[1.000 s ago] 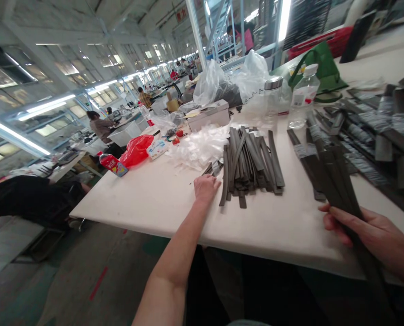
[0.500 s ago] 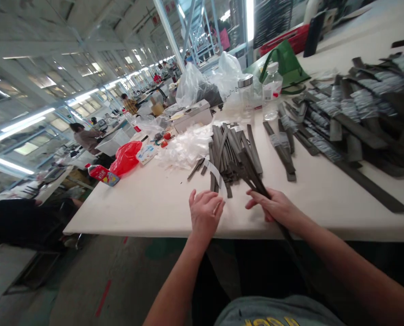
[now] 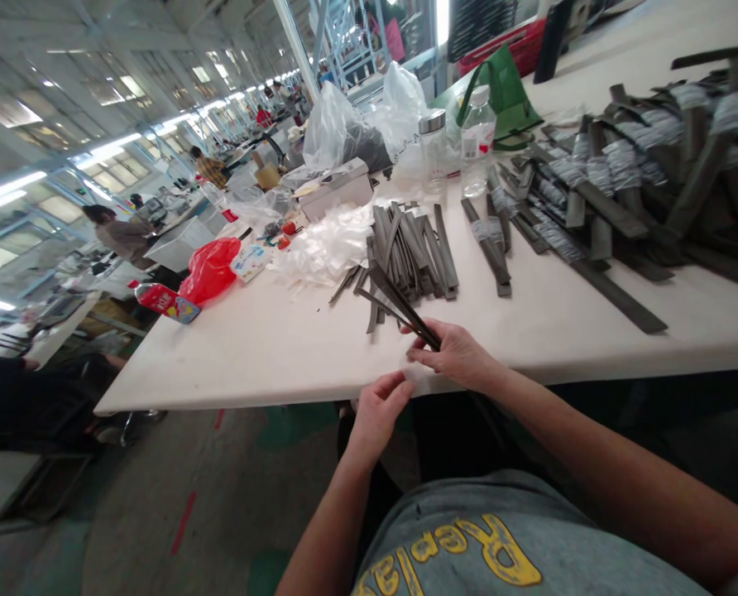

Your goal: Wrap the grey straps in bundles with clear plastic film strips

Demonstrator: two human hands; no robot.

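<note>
My right hand [image 3: 454,354] is closed around a thin bunch of dark grey strips [image 3: 400,302] that slants up to the left over the edge of the white table [image 3: 270,348]. Just below the table edge, my left hand [image 3: 380,411] has its fingers curled and pinched at the near end of that bunch; whatever it pinches is too small to name. A loose pile of the same dark strips [image 3: 412,248] lies on the table beyond my hands. Clear plastic sleeves [image 3: 332,248] are heaped to its left.
Banded bundles of strips [image 3: 623,174] cover the right of the table. Two bundles [image 3: 486,240] lie nearer the middle. A jar [image 3: 434,149], a water bottle [image 3: 477,136], a green bag [image 3: 499,91], a white box [image 3: 335,190] and a red bag [image 3: 211,269] stand further back. Other people work at tables on the left.
My right hand brought the bunch of strips from the far right to in front of me. My left hand left the table top and dropped to the table edge beside it.
</note>
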